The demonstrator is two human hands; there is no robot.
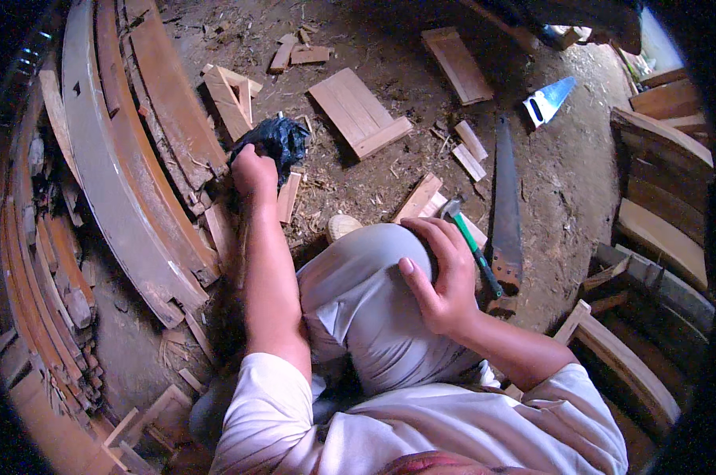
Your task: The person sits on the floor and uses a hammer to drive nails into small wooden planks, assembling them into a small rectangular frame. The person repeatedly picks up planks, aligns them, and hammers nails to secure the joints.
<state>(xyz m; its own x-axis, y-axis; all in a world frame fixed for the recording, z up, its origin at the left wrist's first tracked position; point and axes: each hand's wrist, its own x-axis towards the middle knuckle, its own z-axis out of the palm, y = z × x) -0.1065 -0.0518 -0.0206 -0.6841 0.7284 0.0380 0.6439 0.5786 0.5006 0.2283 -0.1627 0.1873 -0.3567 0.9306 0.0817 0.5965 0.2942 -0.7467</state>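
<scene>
My left hand (255,172) reaches out ahead and is closed on a crumpled black plastic bag (280,142) near the ground. What the bag holds, if anything, is hidden. My right hand (445,273) rests on my bent knee, fingers stretched over it and thumb apart, holding nothing. Just right of that hand lies a hammer (475,252) with a green and black handle, its head against some wood offcuts (426,202). A long handsaw (506,214) with a dark blade lies beyond the hammer.
A joined wooden panel (356,115) lies ahead, another board (458,66) behind it. A small saw (549,101) with a white handle is at far right. Long planks (113,158) are stacked on the left; timber frames (627,356) stand on the right. Shavings litter the dirt floor.
</scene>
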